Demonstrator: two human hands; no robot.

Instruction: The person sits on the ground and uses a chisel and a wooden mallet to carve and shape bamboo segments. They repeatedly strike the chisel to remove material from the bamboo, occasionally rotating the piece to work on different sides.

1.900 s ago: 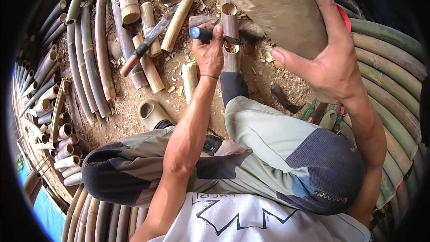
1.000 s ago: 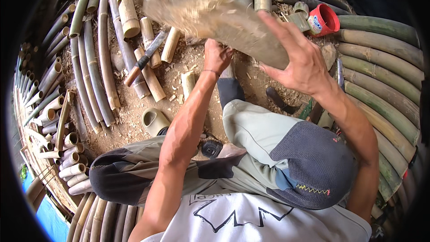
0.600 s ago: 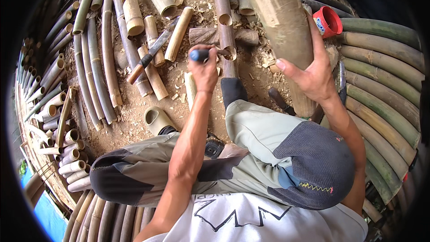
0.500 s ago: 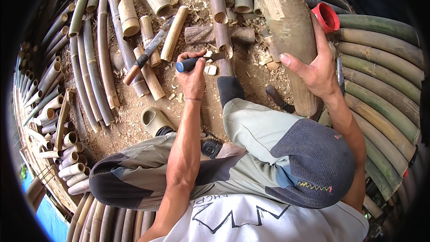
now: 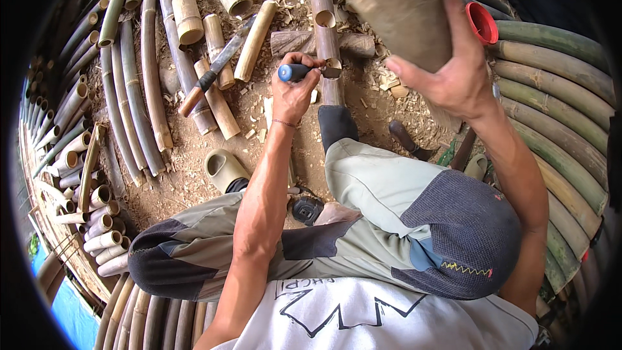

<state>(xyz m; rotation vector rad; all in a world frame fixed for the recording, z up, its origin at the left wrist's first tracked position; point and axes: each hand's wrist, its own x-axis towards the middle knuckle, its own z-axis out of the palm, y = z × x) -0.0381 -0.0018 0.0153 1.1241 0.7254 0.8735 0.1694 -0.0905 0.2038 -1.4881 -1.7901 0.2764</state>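
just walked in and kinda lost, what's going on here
A seated person is working on a bamboo pole that lies across a wooden block. The left hand grips a blue-handled chisel, its blade at the nearer of two openings in the pole. The right hand holds a thick wooden club, apart from the chisel. A dark-socked foot is at the pole's near end, and a knife lies on bamboo pieces at left.
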